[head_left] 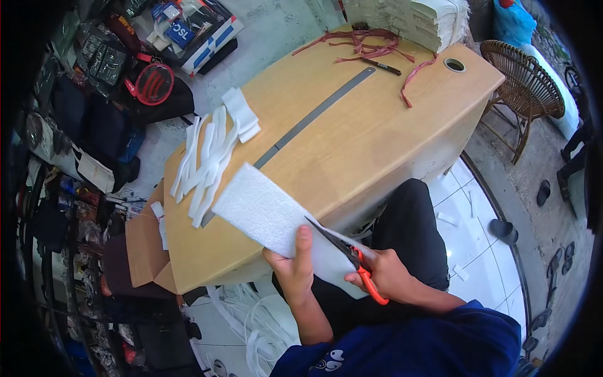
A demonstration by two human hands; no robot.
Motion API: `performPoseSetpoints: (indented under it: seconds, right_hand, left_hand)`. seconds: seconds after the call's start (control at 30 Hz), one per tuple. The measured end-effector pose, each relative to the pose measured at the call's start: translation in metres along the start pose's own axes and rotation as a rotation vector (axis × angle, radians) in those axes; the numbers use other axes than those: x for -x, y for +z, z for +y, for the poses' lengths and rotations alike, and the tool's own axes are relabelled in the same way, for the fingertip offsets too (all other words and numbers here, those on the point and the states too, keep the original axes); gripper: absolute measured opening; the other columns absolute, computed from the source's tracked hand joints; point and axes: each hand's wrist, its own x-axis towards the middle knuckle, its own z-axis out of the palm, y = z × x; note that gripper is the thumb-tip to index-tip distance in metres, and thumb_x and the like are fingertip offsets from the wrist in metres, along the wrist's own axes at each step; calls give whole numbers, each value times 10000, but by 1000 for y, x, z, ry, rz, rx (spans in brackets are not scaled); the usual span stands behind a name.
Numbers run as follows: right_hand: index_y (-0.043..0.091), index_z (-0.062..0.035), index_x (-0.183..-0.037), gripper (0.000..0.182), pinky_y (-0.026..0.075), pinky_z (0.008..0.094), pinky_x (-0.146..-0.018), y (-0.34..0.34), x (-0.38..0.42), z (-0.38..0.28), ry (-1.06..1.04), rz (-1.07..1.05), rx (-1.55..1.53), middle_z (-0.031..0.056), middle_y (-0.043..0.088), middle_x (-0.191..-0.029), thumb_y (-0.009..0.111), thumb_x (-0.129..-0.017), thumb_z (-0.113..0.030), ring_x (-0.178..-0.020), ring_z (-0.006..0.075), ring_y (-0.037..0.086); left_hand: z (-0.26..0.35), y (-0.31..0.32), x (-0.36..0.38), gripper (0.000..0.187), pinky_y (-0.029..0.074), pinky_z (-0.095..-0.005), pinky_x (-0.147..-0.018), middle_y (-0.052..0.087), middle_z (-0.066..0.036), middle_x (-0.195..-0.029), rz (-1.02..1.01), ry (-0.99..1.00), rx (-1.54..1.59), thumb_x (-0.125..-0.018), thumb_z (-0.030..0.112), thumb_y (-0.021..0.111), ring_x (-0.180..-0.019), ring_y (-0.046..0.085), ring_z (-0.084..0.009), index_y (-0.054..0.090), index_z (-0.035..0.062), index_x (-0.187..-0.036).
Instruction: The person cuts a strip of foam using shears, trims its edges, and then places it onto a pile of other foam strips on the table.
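A white foam sheet (264,204) is held out over the near edge of the table, its lower part hanging above my lap. My left hand (294,264) grips it, thumb on top and fingers underneath. In my right hand (386,276) is a pair of scissors (372,286) with orange handles and dark blades. The blades lie along the sheet's right side, where a narrow strip (342,235) is partly cut away. Cut white foam strips (210,154) lie in a loose pile at the table's left end. A metal ruler (320,113) rests beyond the sheet, partly hidden by it.
On the wooden table (377,144) lie red plastic twine (370,44), a dark pen-like cutter (381,66) and a stack of white material (418,22). A cardboard box (143,248) stands at the left. More white strips (260,327) are heaped on the floor. A wicker chair (524,91) is at right.
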Motion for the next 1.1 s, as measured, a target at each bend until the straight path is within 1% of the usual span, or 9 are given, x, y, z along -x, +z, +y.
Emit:
performPoseSetpoints:
  seconds: [0.03,0.17,0.57,0.63,0.87,0.97,1.03,1.07,1.1]
  right_hand:
    - [559,60,-910,587,472,395,-478,-2,0,0,0,-58,56,167,550,-553,654,-786,-505,-500,351,585]
    - [560,67,-907,592,469,394,-474,-5,-2,-4,35,-12,-6,165,543,-544,653,-786,-505,-494,352,581]
    - [535,73,-953,555,476,390,-495,1,-2,0,-21,12,-22,153,561,-584,683,-780,-433,-534,345,594]
    - [539,65,-904,540,467,386,-478,3,-3,1,-51,43,-49,153,547,-559,677,-786,-444,-506,341,582]
    - [550,57,-856,545,456,374,-454,2,-1,0,11,37,-38,155,510,-505,666,-791,-472,-450,334,557]
    - [545,62,-858,557,462,378,-466,1,-1,-1,0,20,0,158,518,-515,673,-784,-476,-466,334,565]
    - [544,67,-864,561,466,384,-475,-2,-4,-6,-12,51,-24,156,526,-523,673,-786,-474,-483,333,575]
    - [544,67,-864,561,466,384,-475,-1,-4,-6,-13,53,-24,156,526,-523,673,-786,-474,-483,333,575]
    - [546,69,-881,558,468,385,-479,-1,-4,-6,-16,64,-30,156,531,-529,674,-788,-466,-492,334,580]
  left_hand:
    - [2,2,-1,159,391,-232,-611,555,3,-714,47,4,-4,-848,137,653,-653,476,-69,589,-3,-808]
    - [3,2,-5,158,392,-233,-609,567,2,-728,105,4,57,-843,135,662,-656,482,-67,590,-3,-811]
    - [6,5,-1,163,439,-245,-687,606,-26,-806,37,32,-2,-821,113,687,-726,532,-82,617,-11,-900]
    - [7,2,0,173,443,-250,-699,612,-34,-833,28,7,12,-816,109,689,-752,540,-89,617,-15,-913]
    - [9,1,-8,176,443,-251,-680,610,-31,-800,39,30,-43,-819,122,688,-722,536,-86,617,-22,-891]
    - [10,-2,-12,178,446,-252,-660,612,-28,-764,97,-50,-4,-822,134,688,-695,539,-89,622,-23,-872]
    - [8,-6,-11,268,431,-268,-787,596,-46,-941,-37,-45,-36,-839,95,659,-837,544,-110,562,-24,-1059]
    - [7,-5,-11,268,431,-268,-787,596,-46,-941,-38,-43,-36,-839,95,659,-837,544,-110,562,-24,-1059]
    - [7,-2,-11,210,440,-259,-723,607,-39,-856,-16,5,-63,-828,110,675,-766,543,-101,593,-20,-971]
